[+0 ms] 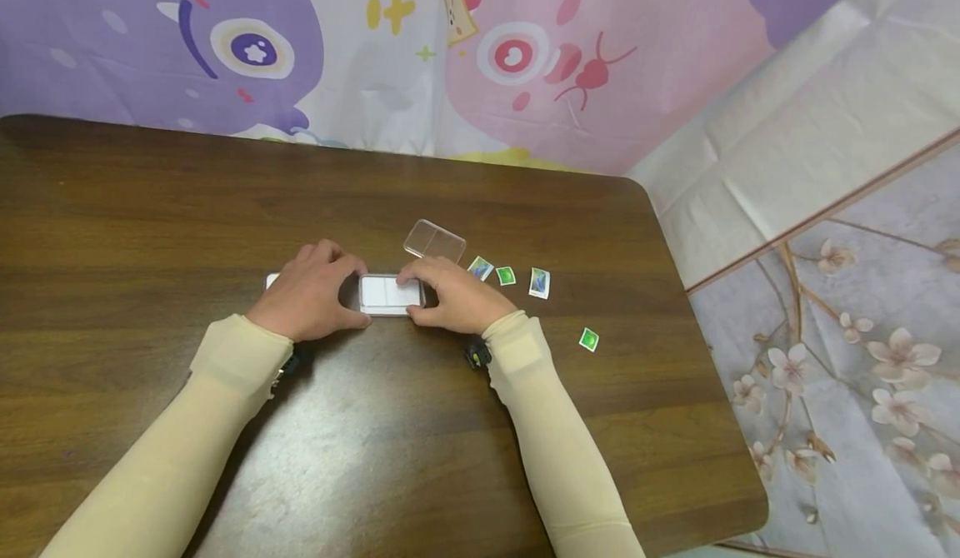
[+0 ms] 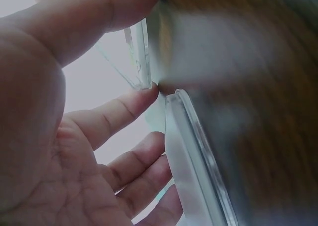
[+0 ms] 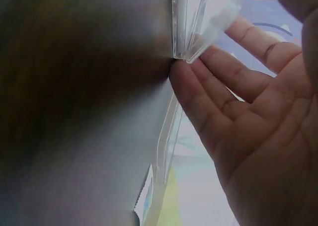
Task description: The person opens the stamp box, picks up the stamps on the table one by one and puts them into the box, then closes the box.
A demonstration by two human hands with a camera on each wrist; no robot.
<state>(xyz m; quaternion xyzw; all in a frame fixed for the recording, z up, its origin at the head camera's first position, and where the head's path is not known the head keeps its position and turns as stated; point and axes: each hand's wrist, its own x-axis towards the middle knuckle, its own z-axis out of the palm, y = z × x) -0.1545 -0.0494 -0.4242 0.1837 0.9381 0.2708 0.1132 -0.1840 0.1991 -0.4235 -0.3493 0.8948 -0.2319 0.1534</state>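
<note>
A small clear plastic case (image 1: 381,293) with a white inside lies between both hands. My left hand (image 1: 307,290) holds its left end, index finger behind and thumb in front. My right hand (image 1: 459,298) grips the other end, its index finger over the top and thumb at the front edge. In the right wrist view, a clear panel (image 3: 218,20) slants away from the case at a narrow angle. Under the left hand, a second case (image 1: 272,279) shows only its white corner. In the left wrist view its clear edge (image 2: 191,151) runs beside the curled fingers.
A clear plastic lid or tray (image 1: 433,241) lies behind the right hand. To the right are a blue stamp-like piece (image 1: 481,268), a green one (image 1: 506,276), another blue one (image 1: 539,282) and a further green one (image 1: 589,340). A patterned cloth (image 1: 390,50) hangs behind the table (image 1: 187,200).
</note>
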